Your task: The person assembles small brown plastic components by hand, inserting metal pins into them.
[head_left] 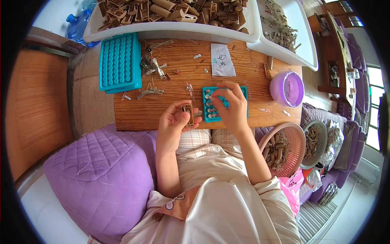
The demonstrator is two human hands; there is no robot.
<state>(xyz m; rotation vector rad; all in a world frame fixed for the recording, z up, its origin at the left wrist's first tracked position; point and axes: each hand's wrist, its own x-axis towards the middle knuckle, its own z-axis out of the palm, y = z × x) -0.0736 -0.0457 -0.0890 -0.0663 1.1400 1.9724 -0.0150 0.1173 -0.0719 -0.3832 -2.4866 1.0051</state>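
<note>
My left hand [172, 125] is closed around a small brown plastic casing [187, 114], held upright near the table's front edge. Its open side shows, but the details inside are too small to tell. Just to the right lies a teal tray [205, 115] with round pockets, several of which hold small silvery discs [210, 110] that look like button cells. Over the tray's far part is my right hand [233, 103], thumb and fingers bent together at the pockets. Whatever is between those fingertips, if anything, cannot be made out.
Stacked teal trays [120, 63] stand at the left, beside bundles of thin wires [153, 67]. Behind are a white bin [174, 30] of brown casings and another white bin [302, 36]. A purple bowl [287, 88] sits at the right; a pink basket [298, 140] of brown parts stands below it.
</note>
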